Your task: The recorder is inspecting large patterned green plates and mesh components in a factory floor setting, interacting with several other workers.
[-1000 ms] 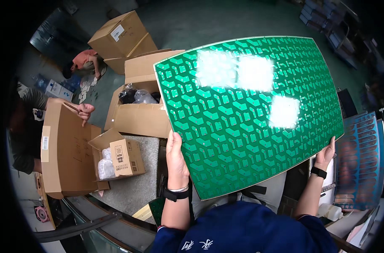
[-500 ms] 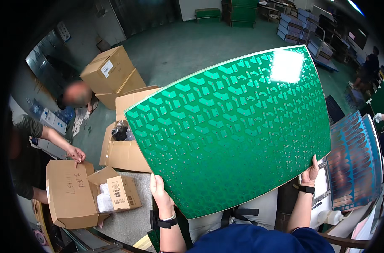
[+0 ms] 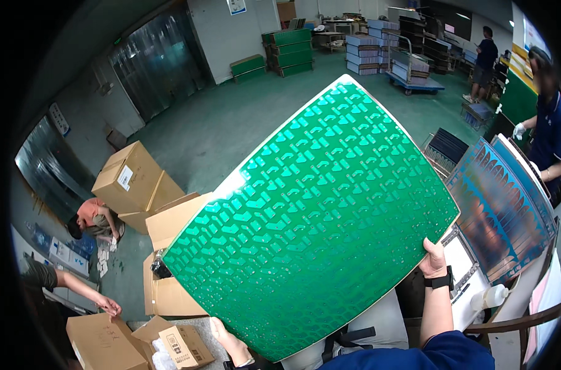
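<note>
Both hands hold up a large green patterned panel (image 3: 317, 222), tilted, in front of the person.

The left hand (image 3: 226, 336) pinches the panel's lower edge near its bottom corner — fingers behind, thumb in front; the right hand (image 3: 434, 259) clamps the right-hand corner, a black wristband (image 3: 441, 282) below it. Behind the panel an open cardboard box (image 3: 169, 290) stands on the floor, and a stack of bluish patterned sheets (image 3: 502, 209) leans just beside its right edge — apart from it.

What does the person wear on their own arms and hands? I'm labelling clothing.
Both hands are bare, without gloves. The right hand has a black band at its wrist. The left hand has a dark band too, mostly cut off. Dark blue fabric shows at the lower edge.
</note>
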Tool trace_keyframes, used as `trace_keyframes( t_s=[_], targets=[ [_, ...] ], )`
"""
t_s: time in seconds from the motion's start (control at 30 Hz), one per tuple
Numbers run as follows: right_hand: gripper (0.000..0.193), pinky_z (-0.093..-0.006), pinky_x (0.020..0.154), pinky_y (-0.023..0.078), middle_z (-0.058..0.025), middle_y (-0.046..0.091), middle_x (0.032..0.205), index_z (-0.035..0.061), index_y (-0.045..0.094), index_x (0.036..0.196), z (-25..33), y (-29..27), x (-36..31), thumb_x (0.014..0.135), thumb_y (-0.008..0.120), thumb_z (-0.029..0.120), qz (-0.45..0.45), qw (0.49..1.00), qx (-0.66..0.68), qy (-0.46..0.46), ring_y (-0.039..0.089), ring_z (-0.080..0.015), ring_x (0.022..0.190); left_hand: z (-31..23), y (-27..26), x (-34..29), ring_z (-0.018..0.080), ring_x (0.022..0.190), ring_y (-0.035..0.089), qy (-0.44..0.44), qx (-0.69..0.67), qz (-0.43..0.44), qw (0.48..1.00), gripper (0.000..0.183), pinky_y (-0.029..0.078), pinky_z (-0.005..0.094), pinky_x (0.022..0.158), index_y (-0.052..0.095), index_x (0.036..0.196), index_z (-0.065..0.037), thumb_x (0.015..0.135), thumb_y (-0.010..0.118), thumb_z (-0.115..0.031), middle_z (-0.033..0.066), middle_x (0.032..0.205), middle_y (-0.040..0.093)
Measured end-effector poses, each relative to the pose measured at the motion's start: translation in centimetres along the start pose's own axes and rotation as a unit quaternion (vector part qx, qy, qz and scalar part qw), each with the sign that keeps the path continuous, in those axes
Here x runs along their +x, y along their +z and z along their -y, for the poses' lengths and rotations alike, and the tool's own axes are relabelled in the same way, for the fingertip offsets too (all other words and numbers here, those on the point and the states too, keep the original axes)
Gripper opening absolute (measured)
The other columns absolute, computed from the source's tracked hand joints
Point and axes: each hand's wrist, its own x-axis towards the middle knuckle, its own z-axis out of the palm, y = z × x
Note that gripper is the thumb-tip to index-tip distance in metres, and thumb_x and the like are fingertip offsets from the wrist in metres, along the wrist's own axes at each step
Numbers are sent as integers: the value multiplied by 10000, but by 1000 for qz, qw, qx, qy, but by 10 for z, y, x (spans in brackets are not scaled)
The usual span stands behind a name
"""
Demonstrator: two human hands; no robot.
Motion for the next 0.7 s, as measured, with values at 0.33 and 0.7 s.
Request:
trace_keyframes(
  t_s=[0.33, 0.7],
  targets=[
    [577, -401, 915, 469, -113, 554, 1221, 20, 449, 1288, 7, 28, 1, 784, 712, 114, -8, 998, -52, 21, 563, -252, 1081, -43, 60, -24, 213, 1033, 553, -65, 32, -83, 994, 445, 464, 333, 876, 477, 1241, 37, 975, 396, -311, 126, 1186, 541],
    [536, -389, 945, 439, -104, 549, 1231, 25, 464, 1279, 14, 41, 6, 804, 690, 130, 4, 997, -73, 31, 541, -232, 1106, 14, -41, 6, 173, 894, 538, -14, 24, 100, 995, 339, 446, 292, 782, 534, 1158, 3, 926, 466, -234, 109, 1048, 547]
  ],
)
